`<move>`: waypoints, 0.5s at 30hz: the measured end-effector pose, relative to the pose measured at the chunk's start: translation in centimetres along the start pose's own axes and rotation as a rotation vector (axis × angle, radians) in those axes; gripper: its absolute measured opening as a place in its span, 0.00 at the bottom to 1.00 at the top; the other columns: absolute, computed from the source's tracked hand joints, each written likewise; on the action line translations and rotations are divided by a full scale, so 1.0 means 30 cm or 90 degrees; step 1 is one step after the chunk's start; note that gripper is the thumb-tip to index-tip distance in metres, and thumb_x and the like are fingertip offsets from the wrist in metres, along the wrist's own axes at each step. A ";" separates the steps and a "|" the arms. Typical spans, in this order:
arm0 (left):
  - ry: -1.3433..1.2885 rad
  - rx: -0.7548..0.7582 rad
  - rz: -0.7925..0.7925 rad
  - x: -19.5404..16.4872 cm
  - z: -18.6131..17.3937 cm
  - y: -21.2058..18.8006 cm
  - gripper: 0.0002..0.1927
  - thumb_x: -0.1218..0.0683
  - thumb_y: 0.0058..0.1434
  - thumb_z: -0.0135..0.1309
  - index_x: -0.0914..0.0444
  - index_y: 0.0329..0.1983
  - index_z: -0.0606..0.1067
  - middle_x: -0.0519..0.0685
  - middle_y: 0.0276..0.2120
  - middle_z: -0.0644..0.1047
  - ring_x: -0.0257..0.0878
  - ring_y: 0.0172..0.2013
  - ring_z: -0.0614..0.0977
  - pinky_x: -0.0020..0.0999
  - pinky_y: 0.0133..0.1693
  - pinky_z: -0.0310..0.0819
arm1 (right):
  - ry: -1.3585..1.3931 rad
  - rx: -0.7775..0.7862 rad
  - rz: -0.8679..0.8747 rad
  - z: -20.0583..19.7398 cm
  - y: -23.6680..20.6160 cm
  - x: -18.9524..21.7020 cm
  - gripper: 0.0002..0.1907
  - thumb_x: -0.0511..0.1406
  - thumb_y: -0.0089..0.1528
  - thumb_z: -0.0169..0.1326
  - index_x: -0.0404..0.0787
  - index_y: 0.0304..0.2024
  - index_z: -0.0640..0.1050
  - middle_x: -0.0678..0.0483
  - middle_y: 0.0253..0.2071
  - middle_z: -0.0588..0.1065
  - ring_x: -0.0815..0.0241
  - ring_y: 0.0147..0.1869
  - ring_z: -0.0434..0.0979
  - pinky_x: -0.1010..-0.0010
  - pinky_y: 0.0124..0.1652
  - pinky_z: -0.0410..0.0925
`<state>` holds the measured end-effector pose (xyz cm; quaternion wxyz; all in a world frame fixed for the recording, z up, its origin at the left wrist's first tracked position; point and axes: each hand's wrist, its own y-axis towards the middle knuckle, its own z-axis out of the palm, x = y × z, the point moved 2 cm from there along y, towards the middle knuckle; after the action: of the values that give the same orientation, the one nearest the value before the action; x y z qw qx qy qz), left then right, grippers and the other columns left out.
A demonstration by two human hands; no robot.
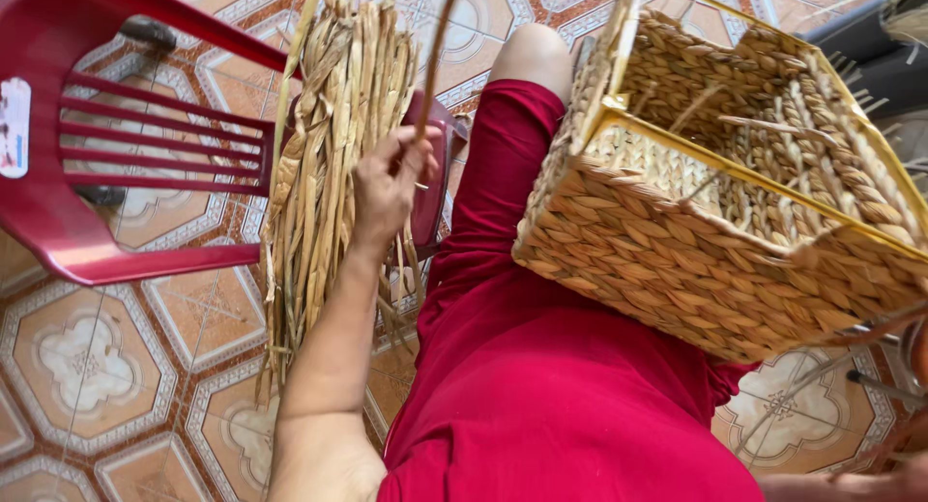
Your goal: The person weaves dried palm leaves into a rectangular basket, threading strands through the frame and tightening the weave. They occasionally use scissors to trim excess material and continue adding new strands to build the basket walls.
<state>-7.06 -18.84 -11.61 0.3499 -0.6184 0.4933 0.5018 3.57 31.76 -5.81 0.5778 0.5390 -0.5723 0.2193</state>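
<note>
Fingers (pixel 411 154) of the left hand (pixel 387 188) pinch a strand (pixel 437 48) rising above.

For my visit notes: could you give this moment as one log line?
left hand: pinching one strand from dried reed bundle | right hand: barely visible | woven basket: on lap

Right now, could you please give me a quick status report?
Left hand pinching one dried strand from the bundle. Right hand barely visible. Woven basket on lap.
</note>
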 end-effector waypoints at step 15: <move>-0.033 0.513 0.479 -0.660 0.543 -0.265 0.17 0.58 0.65 0.63 0.62 0.56 0.77 0.49 0.41 0.79 0.44 0.41 0.81 0.38 0.43 0.79 | 0.403 0.017 -0.118 -0.226 -0.017 0.228 0.14 0.34 0.67 0.58 0.30 0.51 0.79 0.48 0.33 0.72 0.64 0.29 0.67 0.74 0.36 0.68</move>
<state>-4.10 3.52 2.93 0.3673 -0.2040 0.8245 0.3791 8.59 35.02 1.74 0.7371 0.5018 -0.3100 0.3298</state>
